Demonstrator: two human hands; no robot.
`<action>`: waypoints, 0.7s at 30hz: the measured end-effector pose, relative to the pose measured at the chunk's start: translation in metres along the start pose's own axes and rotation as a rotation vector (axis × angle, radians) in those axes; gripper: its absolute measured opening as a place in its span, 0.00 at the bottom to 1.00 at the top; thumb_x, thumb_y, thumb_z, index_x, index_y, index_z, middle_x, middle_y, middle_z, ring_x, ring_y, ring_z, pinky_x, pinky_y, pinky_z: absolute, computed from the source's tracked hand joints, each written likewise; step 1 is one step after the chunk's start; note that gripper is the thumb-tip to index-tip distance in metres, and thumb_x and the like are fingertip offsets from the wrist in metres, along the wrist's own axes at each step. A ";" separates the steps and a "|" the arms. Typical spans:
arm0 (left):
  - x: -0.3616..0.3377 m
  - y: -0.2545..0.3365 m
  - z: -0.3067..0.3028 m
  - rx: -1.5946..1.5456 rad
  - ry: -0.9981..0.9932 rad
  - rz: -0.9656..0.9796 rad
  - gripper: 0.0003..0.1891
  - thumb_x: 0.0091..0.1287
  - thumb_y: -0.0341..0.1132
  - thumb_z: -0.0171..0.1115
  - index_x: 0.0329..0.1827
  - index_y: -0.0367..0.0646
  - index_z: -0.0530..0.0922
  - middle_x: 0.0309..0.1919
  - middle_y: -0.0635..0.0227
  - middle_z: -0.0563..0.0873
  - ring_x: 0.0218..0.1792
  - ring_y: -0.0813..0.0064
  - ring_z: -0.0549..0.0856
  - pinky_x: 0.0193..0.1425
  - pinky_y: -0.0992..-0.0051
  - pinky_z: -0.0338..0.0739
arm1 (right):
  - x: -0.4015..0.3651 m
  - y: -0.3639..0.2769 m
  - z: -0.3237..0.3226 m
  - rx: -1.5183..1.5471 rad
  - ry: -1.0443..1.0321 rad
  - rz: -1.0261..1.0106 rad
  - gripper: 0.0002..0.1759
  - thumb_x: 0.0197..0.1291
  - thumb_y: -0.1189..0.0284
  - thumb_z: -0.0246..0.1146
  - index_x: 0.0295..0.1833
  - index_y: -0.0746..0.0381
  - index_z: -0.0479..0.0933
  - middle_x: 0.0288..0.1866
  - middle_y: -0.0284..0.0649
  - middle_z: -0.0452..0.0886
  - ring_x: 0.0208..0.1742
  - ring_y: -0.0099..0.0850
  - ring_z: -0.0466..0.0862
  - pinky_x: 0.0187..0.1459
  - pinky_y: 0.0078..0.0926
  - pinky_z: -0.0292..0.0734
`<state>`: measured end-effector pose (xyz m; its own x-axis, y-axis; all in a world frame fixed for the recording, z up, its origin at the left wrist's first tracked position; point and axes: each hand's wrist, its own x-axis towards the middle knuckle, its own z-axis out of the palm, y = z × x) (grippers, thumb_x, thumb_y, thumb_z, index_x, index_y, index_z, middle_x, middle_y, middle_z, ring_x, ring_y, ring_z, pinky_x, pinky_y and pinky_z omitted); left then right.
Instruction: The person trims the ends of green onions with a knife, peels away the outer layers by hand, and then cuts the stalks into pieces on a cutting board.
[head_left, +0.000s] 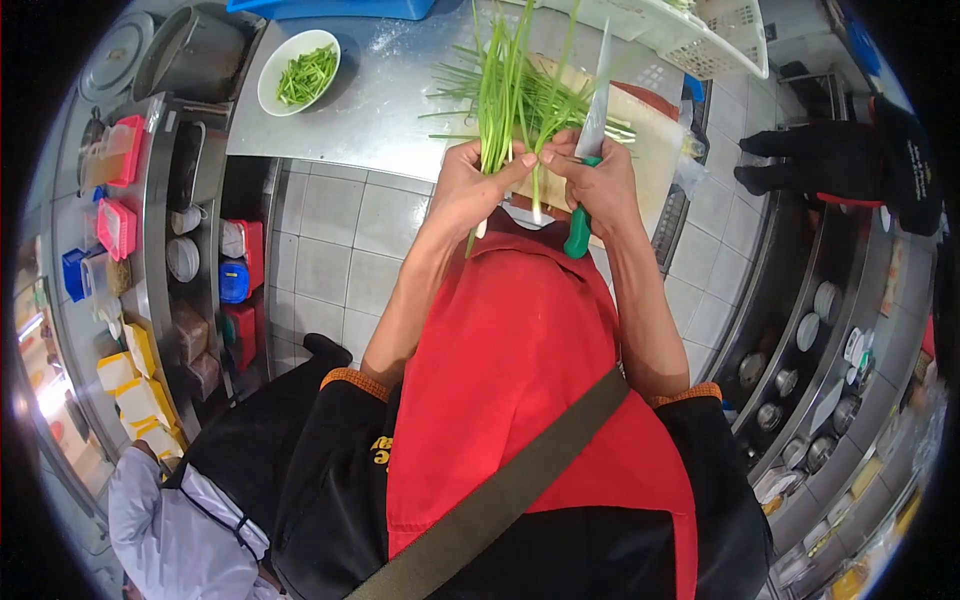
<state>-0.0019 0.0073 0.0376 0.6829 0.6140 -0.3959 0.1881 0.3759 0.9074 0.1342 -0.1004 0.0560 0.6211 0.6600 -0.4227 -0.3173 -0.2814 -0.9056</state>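
Observation:
My left hand (462, 185) is closed around a bunch of long thin spring onions (500, 95), whose green tops point away from me. My right hand (607, 187) grips a knife (597, 105) by its green handle, blade pointing up and away. Its thumb and finger also pinch the pale lower end of some stalks, close to my left fingertips. Under and beyond my hands, more loose green stalks (572, 108) lie on a cutting board (655, 150). A white bowl (266, 88) with cut green pieces (307, 76) stands on the steel table to the left.
The steel table (385, 100) has a blue tray (330, 8) at its far edge and a white plastic basket (690, 45) at far right. Shelves with tubs and plates (183, 258) flank me. One person (190, 520) is behind left, another (830, 165) at far right.

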 end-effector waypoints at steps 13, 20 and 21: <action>0.010 -0.002 0.001 -0.225 -0.003 -0.100 0.06 0.69 0.33 0.70 0.40 0.42 0.83 0.25 0.79 0.80 0.19 0.91 0.68 0.22 0.83 0.58 | -0.004 -0.003 0.008 0.079 0.019 -0.001 0.14 0.58 0.76 0.73 0.41 0.66 0.73 0.31 0.37 0.80 0.15 0.20 0.71 0.13 0.22 0.65; 0.013 -0.006 0.003 -0.458 -0.023 -0.126 0.04 0.72 0.33 0.67 0.40 0.46 0.80 0.22 0.85 0.70 0.19 0.93 0.62 0.21 0.85 0.53 | -0.008 -0.004 0.010 0.100 -0.029 -0.042 0.15 0.60 0.76 0.73 0.43 0.66 0.72 0.33 0.39 0.81 0.14 0.19 0.71 0.13 0.22 0.65; 0.013 -0.007 0.003 -0.474 -0.020 -0.129 0.04 0.72 0.33 0.67 0.40 0.46 0.80 0.22 0.85 0.70 0.19 0.93 0.62 0.21 0.85 0.53 | -0.009 -0.005 0.012 0.114 -0.024 -0.068 0.15 0.60 0.76 0.73 0.44 0.66 0.71 0.33 0.39 0.81 0.14 0.19 0.71 0.13 0.22 0.65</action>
<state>0.0074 0.0108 0.0268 0.6893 0.5304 -0.4936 -0.0673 0.7252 0.6853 0.1216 -0.0972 0.0647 0.6270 0.6916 -0.3584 -0.3554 -0.1554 -0.9217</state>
